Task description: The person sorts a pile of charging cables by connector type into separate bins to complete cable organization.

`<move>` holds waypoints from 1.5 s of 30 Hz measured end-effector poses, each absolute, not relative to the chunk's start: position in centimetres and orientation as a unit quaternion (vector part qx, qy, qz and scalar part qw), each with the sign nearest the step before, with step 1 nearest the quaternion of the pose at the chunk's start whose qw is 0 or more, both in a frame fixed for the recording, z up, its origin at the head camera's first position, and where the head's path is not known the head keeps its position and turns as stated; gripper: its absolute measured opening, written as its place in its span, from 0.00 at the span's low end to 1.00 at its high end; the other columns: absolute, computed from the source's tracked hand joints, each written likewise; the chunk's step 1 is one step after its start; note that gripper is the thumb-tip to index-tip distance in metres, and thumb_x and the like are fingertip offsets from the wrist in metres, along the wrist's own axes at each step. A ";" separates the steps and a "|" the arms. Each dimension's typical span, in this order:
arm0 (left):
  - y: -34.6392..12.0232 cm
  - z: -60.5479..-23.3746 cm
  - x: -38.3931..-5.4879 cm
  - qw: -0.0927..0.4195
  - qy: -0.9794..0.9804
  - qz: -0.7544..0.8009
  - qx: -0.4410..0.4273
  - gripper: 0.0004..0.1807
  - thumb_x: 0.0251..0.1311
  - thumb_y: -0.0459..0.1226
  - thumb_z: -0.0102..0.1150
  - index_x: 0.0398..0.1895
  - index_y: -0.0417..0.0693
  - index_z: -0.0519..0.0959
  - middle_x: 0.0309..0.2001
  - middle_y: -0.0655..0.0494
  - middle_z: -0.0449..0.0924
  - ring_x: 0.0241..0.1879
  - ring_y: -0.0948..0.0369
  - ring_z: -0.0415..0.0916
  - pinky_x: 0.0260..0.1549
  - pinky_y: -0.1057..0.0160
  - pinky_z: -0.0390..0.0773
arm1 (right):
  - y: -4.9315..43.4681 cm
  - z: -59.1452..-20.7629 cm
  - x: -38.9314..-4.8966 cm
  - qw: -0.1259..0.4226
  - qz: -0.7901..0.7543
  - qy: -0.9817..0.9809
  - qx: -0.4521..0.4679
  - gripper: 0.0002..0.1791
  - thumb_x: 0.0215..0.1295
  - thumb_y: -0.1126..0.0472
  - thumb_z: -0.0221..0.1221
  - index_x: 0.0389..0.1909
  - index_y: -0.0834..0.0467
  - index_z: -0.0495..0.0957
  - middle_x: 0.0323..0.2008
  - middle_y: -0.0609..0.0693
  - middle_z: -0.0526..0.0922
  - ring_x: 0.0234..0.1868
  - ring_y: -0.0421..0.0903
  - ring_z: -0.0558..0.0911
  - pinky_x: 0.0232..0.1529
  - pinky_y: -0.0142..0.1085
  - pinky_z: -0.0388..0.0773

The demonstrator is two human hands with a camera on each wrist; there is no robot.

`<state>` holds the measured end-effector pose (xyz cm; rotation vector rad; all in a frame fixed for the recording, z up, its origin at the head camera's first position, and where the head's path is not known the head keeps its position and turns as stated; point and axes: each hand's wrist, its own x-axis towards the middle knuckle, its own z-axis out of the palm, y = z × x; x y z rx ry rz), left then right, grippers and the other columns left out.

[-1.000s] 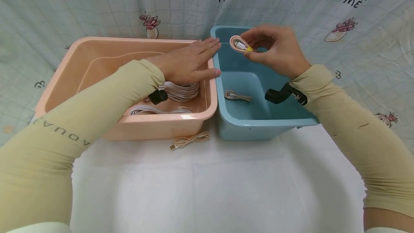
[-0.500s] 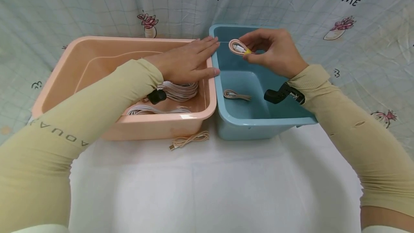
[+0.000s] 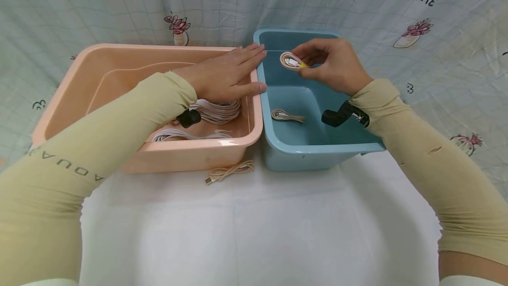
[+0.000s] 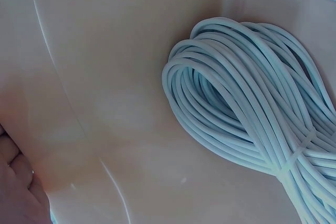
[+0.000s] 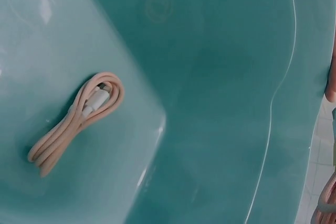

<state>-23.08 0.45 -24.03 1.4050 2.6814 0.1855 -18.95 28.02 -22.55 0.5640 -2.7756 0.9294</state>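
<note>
Between thumb and fingers, my right hand pinches a coiled pink charging cable with a white plug and a yellow tie, held over the blue bin. On that bin's floor lies another coiled pink cable. My left hand lies flat with straight fingers across the right rim of the peach bin, fingertips reaching the blue rim. Below it, inside the peach bin, sit a thick bundle of white cable and a thinner white cable coil, partly hidden by the left arm.
A beige USB cable lies folded on the white tabletop in front of the two bins. The bins stand side by side against a printed cloth at the back.
The whole scene shifts slightly left as the head view turns. My right hand sinks a little with the pink cable still pinched; the left hand keeps its place on the rim.
</note>
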 end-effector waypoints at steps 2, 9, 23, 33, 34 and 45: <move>0.4 -24.0 -23.1 0.055 0.883 0.060 0.462 0.46 0.68 0.67 0.28 0.79 0.53 0.34 0.81 0.56 0.31 0.81 0.59 0.27 0.81 0.52 0.36 | 28.0 -22.6 -19.0 0.081 0.306 -0.930 0.187 0.20 0.60 0.60 0.65 0.54 0.54 0.81 0.46 0.50 0.84 0.38 0.36 0.80 0.42 0.21 0.76; 0.1 -23.8 -23.0 0.055 0.883 0.056 0.462 0.46 0.68 0.67 0.28 0.79 0.52 0.34 0.81 0.54 0.31 0.81 0.59 0.27 0.81 0.51 0.36 | 28.0 -22.5 -19.1 0.068 0.303 -0.936 0.168 0.22 0.60 0.59 0.65 0.57 0.54 0.80 0.51 0.52 0.84 0.47 0.43 0.81 0.51 0.33 0.79; 0.2 -23.7 -22.7 0.056 0.886 0.057 0.457 0.46 0.67 0.67 0.27 0.79 0.54 0.33 0.80 0.56 0.30 0.81 0.60 0.27 0.81 0.52 0.36 | 28.1 -22.4 -19.0 0.065 0.291 -0.939 0.172 0.21 0.59 0.57 0.66 0.54 0.54 0.81 0.51 0.51 0.85 0.47 0.43 0.82 0.49 0.29 0.78; 0.4 -23.5 -22.7 0.055 0.885 0.055 0.458 0.46 0.68 0.67 0.28 0.79 0.53 0.33 0.81 0.55 0.30 0.81 0.59 0.27 0.81 0.52 0.35 | 28.1 -22.2 -18.8 0.071 0.295 -0.937 0.172 0.19 0.60 0.58 0.65 0.53 0.54 0.82 0.49 0.51 0.85 0.41 0.33 0.79 0.45 0.24 0.76; 0.4 -23.5 -22.7 0.056 0.886 0.055 0.458 0.46 0.68 0.67 0.28 0.79 0.53 0.33 0.81 0.56 0.30 0.81 0.59 0.27 0.81 0.52 0.35 | 28.1 -22.1 -18.8 0.072 0.295 -0.937 0.172 0.19 0.60 0.58 0.65 0.53 0.54 0.82 0.49 0.51 0.85 0.41 0.32 0.79 0.45 0.24 0.76; 0.6 -23.7 -22.8 0.061 0.884 0.063 0.460 0.46 0.68 0.67 0.28 0.79 0.52 0.33 0.81 0.55 0.30 0.81 0.59 0.27 0.80 0.51 0.35 | 28.0 -22.1 -18.5 0.079 0.308 -0.928 0.192 0.18 0.60 0.58 0.65 0.52 0.54 0.82 0.48 0.53 0.85 0.39 0.30 0.79 0.45 0.24 0.77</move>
